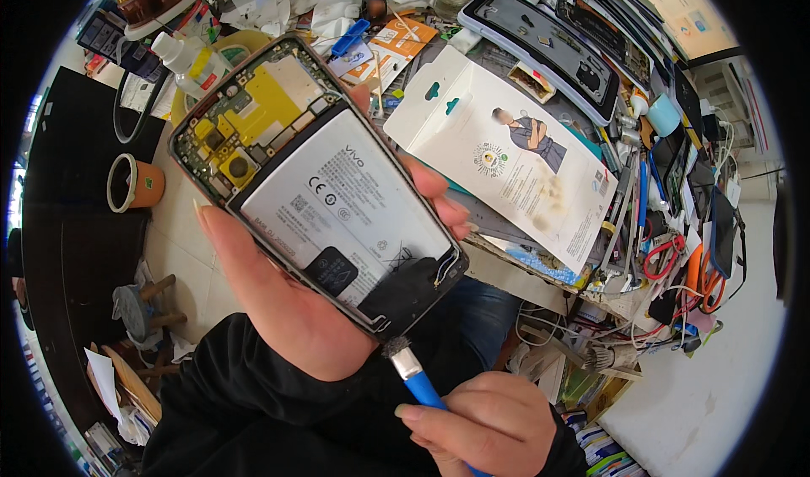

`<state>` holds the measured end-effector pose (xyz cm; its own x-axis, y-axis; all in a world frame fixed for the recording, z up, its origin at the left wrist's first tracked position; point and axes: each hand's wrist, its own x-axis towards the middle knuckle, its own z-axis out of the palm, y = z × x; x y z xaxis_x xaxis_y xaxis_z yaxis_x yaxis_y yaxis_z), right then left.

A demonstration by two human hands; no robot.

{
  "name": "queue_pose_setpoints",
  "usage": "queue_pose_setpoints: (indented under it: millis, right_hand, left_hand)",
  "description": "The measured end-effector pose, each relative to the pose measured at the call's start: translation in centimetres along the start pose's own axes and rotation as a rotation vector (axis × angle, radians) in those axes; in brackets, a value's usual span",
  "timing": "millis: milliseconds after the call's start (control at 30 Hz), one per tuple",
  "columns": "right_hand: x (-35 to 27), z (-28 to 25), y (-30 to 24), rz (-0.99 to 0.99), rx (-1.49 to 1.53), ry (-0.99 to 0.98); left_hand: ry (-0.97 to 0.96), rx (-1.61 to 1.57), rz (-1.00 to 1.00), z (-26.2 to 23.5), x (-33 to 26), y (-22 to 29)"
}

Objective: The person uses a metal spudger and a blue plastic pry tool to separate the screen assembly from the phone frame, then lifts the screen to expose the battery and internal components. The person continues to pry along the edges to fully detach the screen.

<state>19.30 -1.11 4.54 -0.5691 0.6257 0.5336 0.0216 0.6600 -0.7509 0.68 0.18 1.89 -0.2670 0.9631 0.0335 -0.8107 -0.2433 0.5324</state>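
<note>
An opened smartphone point(312, 190), its back cover off, lies tilted across my left hand point(291, 308). The fingers wrap round its right edge and the thumb lies along the left edge. A large white battery point(363, 182) fills its middle, with a yellow-covered circuit board point(253, 110) and camera parts at the top end. My right hand point(489, 422) is closed round the blue handle of a small brush point(422, 384). Dark bristles meet the phone's bottom edge, near the black lower cover point(413, 287).
A white card package point(515, 156) lies on the cluttered workbench ahead. Phone housings point(548, 47) stand behind it, and tools with cables point(658, 249) crowd the right side. To the left are a white bottle point(190, 64), an orange pot point(139, 182) and a stool point(148, 312) on the floor.
</note>
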Motion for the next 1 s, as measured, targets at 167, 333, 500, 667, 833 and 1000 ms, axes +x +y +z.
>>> queue_pose_setpoints:
  millis: [167, 333, 500, 667, 833, 1000]
  right_hand:
    - [0.3, -0.6, -1.3, 0.22, -0.133, -0.015]
    - [0.8, -1.1, -1.4, 0.181, -0.1, -0.091]
    - [0.6, -1.2, 0.6, -0.081, -0.031, -0.018]
    - [0.2, -1.6, -0.3, 0.086, -0.045, -0.109]
    - [0.9, -3.1, -0.1, 0.194, -0.032, -0.189]
    - [0.7, -3.6, -0.7, 0.249, -0.137, 0.05]
  left_hand:
    - [-0.012, -0.019, -0.029, -0.2, 0.3, -0.1]
    - [0.074, -0.061, -0.109, 0.2, -0.2, 0.1]
    - [0.026, -0.047, -0.092, 0.4, -0.2, 0.1]
    - [0.033, -0.05, -0.115, 0.5, -0.2, 0.2]
    - [0.003, -0.094, -0.153, 0.5, 0.0, 0.2]
    - [-0.003, -0.105, -0.169, 0.8, 0.0, 0.4]
